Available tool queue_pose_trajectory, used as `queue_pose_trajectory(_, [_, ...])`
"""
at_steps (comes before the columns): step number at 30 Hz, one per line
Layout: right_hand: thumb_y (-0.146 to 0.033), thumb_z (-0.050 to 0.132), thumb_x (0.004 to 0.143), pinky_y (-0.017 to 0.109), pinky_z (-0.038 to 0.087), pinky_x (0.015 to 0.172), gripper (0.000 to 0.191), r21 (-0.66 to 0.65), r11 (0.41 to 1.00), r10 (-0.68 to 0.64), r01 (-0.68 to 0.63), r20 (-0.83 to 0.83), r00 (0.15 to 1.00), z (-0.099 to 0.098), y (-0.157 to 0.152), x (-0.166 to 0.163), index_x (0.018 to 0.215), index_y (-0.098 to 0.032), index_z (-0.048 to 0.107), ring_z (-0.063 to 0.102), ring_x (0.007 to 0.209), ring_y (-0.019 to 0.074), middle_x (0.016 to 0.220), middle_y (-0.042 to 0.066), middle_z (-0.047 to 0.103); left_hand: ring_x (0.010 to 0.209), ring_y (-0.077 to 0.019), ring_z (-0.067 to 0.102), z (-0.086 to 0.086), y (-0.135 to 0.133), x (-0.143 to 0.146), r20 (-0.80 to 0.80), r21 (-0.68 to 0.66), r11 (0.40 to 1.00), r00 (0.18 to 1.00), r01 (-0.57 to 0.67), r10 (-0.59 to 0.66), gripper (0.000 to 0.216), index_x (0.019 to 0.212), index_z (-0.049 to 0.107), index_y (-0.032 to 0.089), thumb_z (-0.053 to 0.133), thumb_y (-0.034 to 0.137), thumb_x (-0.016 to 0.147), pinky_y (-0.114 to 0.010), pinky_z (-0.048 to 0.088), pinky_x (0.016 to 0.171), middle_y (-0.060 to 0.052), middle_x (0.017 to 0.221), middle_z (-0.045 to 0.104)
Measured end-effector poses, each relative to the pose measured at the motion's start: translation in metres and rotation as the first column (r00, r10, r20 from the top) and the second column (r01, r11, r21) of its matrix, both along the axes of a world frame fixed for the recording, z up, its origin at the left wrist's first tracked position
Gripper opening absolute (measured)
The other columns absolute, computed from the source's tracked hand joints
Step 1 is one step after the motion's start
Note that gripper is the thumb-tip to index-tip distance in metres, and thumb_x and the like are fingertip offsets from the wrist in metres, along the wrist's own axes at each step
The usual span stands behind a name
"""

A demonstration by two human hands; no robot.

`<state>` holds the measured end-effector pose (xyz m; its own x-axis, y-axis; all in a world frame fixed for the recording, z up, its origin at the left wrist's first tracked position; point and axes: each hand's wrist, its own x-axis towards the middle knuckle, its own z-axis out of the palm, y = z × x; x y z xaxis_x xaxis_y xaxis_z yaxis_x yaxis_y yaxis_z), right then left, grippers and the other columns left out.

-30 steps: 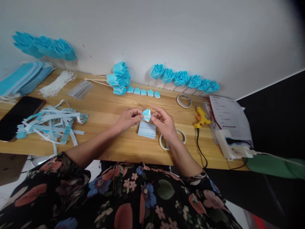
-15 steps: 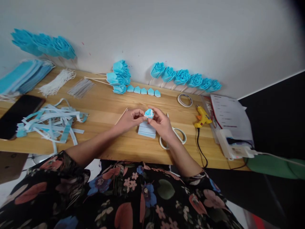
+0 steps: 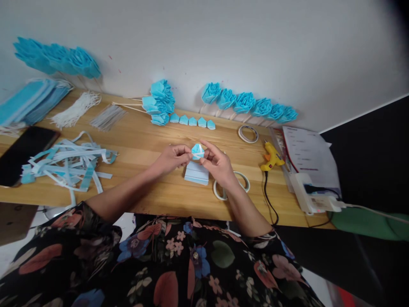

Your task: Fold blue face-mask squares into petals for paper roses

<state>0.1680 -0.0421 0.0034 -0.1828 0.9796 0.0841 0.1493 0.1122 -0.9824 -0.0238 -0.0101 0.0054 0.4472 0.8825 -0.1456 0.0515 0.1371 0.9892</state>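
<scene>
Between my hands is a small folded blue fabric petal [image 3: 197,150] with a pale strip across its front. My left hand [image 3: 174,157] pinches its left edge between thumb and fingers. My right hand [image 3: 217,165] holds the right edge, thumb below and index finger stretched out above. Just beneath lies a stack of pale blue fabric pieces [image 3: 196,174]. White-handled scissors [image 3: 220,192] lie partly hidden under my right wrist. Farther back sits a row of several folded blue petals [image 3: 192,122].
Blue fabric flowers [image 3: 244,103] on sticks lean on the wall; more flowers [image 3: 159,102] lie at the table's back. A tape roll [image 3: 248,134], yellow glue gun [image 3: 271,157] and power strip [image 3: 302,194] are right. Cut strips [image 3: 68,162], a phone [image 3: 27,153] and face masks [image 3: 33,100] are left.
The petal has shifted slightly left and turned, so more of its front shows. My right index finger has straightened and lifted; my left hand has moved slightly left.
</scene>
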Motion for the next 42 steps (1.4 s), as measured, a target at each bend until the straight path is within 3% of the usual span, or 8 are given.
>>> queue_pose_trajectory(5, [-0.039, 0.07, 0.082, 0.032, 0.052, 0.074, 0.055, -0.064, 0.998, -0.013, 0.006, -0.104, 0.994, 0.0, 0.002, 0.003, 0.134, -0.025, 0.06, 0.059, 0.076, 0.0146, 0.091, 0.002, 0.066, 0.049, -0.007, 0.044, 0.001, 0.002, -0.002, 0.036, -0.003, 0.998, 0.998, -0.056, 0.056, 0.023, 0.068, 0.059, 0.016, 0.07, 0.036, 0.069, -0.021, 0.034, 0.049, 0.004, 0.054, 0.053])
queue_pose_trajectory(8, [-0.042, 0.073, 0.08, 0.03, 0.05, 0.071, 0.055, -0.065, 0.997, -0.037, 0.031, -0.099, 0.994, -0.001, 0.002, 0.003, 0.131, -0.025, 0.062, 0.058, 0.074, 0.0138, 0.087, 0.001, 0.065, 0.049, -0.0069, 0.043, 0.001, 0.002, -0.002, 0.043, 0.0, 0.998, 0.997, -0.065, 0.065, 0.024, 0.068, 0.059, 0.016, 0.071, 0.037, 0.069, -0.021, 0.034, 0.049, 0.004, 0.054, 0.053])
queue_pose_trajectory(21, [-0.031, 0.068, 0.081, 0.028, 0.047, 0.064, 0.046, -0.018, 0.997, -0.07, 0.069, -0.048, 0.996, -0.003, 0.002, 0.004, 0.126, -0.025, 0.067, 0.055, 0.068, 0.0119, 0.079, -0.002, 0.059, 0.048, -0.0074, 0.046, -0.002, 0.004, 0.0, 0.114, -0.034, 0.997, 0.991, -0.071, 0.074, 0.024, 0.071, 0.063, 0.016, 0.074, 0.036, 0.069, -0.021, 0.035, 0.047, 0.003, 0.054, 0.055])
queue_pose_trajectory(30, [-0.042, 0.07, 0.082, 0.035, 0.054, 0.083, 0.05, -0.056, 0.998, 0.005, -0.011, -0.097, 0.995, -0.002, 0.002, 0.001, 0.129, -0.027, 0.063, 0.064, 0.091, 0.0185, 0.104, 0.005, 0.067, 0.048, -0.0065, 0.045, -0.003, 0.002, 0.0, 0.068, -0.011, 0.999, 0.997, -0.046, 0.047, 0.027, 0.073, 0.062, 0.015, 0.074, 0.039, 0.071, -0.02, 0.034, 0.047, 0.004, 0.055, 0.054])
queue_pose_trajectory(35, [-0.038, 0.071, 0.082, 0.029, 0.05, 0.072, 0.052, -0.013, 1.0, 0.014, -0.014, -0.057, 0.998, -0.007, 0.002, -0.001, 0.132, -0.026, 0.06, 0.057, 0.077, 0.0147, 0.086, 0.0, 0.063, 0.05, -0.0066, 0.047, 0.002, -0.001, 0.003, 0.013, 0.016, 0.998, 0.998, 0.058, -0.058, 0.028, 0.075, 0.06, 0.015, 0.07, 0.041, 0.075, -0.02, 0.037, 0.049, 0.003, 0.06, 0.057])
queue_pose_trajectory(42, [-0.035, 0.07, 0.081, 0.028, 0.047, 0.069, 0.054, -0.003, 0.999, 0.04, -0.04, -0.04, 0.998, -0.008, 0.002, 0.0, 0.133, -0.025, 0.058, 0.055, 0.075, 0.0144, 0.083, -0.001, 0.061, 0.048, -0.006, 0.042, -0.002, 0.0, 0.002, -0.007, 0.037, 0.998, 0.999, 0.049, -0.048, 0.028, 0.074, 0.055, 0.016, 0.071, 0.039, 0.073, -0.02, 0.033, 0.047, 0.006, 0.054, 0.052])
